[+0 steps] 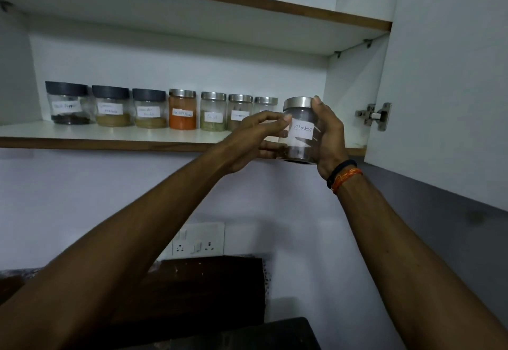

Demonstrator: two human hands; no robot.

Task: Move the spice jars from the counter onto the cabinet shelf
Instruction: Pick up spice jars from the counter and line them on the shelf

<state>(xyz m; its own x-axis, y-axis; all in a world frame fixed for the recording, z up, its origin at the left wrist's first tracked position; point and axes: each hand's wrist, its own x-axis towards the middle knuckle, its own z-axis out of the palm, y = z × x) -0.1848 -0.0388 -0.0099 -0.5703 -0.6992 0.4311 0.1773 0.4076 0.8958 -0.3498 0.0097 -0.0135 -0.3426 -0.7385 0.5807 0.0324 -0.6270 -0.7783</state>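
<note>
Cloves jar [301, 132], steel lid, small dark layer at the bottom, held upright in the air just in front of the cabinet shelf [110, 136] edge, at the right end of the jar row. Right hand [330, 135] wraps its right side, thumb up by the lid. Left hand [253, 140] touches the jar's left side with curled fingertips. Left of the cloves jar, seven labelled jars [182, 113] stand in a row on the shelf. Open cabinet door [439, 74] to its right.
</note>
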